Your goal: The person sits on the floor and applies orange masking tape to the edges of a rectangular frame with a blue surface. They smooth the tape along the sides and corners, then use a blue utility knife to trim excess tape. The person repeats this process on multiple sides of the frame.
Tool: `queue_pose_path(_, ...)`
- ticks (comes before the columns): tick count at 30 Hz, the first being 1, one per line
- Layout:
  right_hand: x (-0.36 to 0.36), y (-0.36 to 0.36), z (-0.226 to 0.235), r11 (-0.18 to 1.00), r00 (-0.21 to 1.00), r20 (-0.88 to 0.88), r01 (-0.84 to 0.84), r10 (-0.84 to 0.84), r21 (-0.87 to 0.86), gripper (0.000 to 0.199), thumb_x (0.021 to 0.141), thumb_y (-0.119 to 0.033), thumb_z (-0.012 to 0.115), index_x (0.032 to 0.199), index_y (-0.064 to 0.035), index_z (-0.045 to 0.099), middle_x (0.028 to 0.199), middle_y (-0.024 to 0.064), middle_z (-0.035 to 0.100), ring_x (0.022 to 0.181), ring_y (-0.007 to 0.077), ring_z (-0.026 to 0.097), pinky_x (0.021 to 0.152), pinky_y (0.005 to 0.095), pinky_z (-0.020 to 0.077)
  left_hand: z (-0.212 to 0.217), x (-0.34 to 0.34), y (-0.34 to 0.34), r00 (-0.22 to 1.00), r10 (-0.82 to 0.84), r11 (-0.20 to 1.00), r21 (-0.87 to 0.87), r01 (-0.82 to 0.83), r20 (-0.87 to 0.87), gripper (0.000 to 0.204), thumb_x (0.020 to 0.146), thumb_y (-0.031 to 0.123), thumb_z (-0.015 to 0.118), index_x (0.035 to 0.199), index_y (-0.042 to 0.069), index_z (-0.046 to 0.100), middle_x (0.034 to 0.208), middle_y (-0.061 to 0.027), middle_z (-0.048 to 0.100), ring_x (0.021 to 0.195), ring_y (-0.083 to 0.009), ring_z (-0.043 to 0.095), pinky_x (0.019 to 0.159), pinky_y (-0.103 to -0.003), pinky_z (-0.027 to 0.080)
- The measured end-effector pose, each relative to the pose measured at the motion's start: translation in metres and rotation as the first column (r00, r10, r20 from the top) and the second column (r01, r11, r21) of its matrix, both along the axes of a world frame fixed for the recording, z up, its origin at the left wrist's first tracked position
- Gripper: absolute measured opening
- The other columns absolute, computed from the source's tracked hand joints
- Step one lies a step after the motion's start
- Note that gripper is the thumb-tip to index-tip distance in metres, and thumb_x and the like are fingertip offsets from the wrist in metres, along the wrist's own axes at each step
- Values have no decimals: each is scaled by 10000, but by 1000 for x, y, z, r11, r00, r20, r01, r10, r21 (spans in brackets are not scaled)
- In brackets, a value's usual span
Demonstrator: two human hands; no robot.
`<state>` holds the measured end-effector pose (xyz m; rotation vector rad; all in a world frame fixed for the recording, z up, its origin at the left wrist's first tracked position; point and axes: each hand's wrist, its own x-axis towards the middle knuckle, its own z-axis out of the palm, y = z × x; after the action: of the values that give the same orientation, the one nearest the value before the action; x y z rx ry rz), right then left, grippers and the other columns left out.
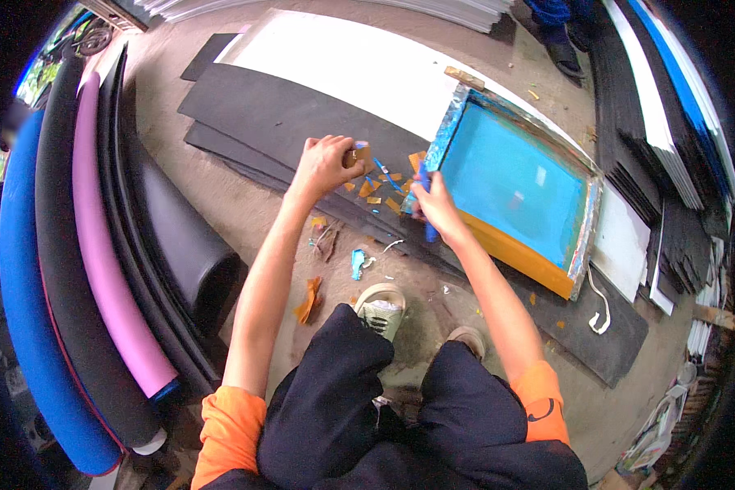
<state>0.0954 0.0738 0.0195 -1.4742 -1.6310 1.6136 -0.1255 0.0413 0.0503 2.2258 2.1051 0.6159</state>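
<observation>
My left hand [325, 170] is closed on a small brown tape piece [360, 155], held above a dark foam sheet [253, 102]. In my right hand [441, 208] is a slim blue-handled tool [430, 232], held upright along the frame's left edge; its working end is too unclear to name. Next to it lies a shallow screen-printing frame [586, 214] with a bright blue mesh [506, 167]. Brown tape [523, 260] covers its near side. Between my hands, torn brown tape scraps [369, 189] and thin blue strips lie scattered on the foam.
Rolled sheets, among them a blue roll [24, 269] and a pink roll [98, 204], stand at the left. A white sheet [343, 61] lies beyond the foam. Stacked boards [629, 106] line the right, and another person's foot [565, 59] shows at the far right.
</observation>
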Motion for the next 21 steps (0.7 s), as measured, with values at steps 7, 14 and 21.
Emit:
queue_pose_path(7, -55, 17, -55, 961, 969, -206, 82, -139, -263, 385, 838, -28, 432, 1205, 45, 341, 1000, 123, 486, 907, 208, 518, 830, 336, 432, -44, 24, -12, 998, 33, 999, 17, -32, -51, 191, 713, 170, 648, 879, 124, 566, 871, -35, 526, 909, -222, 506, 786, -380, 391)
queue_pose_path(14, 0, -1, -1, 949, 872, -489, -120, -40, -291, 564, 837, -53, 481, 1337, 56, 244, 1350, 173, 342, 1267, 235, 321, 1062, 329, 227, -23, 29, -16, 923, 167, 980, 43, -193, 346, 234, 744, 169, 651, 964, 105, 610, 904, -77, 573, 934, -247, 508, 808, -362, 404)
queue_pose_path(21, 232, 22, 49, 987, 983, 158, -115, 97, 111, 298, 842, -105, 541, 1135, -55, 561, 1073, 63, 575, 1022, 184, 531, 898, 312, 421, 5, 85, 19, 903, -391, 888, -184, 421, 176, 252, 771, 233, 625, 986, 102, 619, 974, -60, 593, 990, -253, 479, 839, -407, 406)
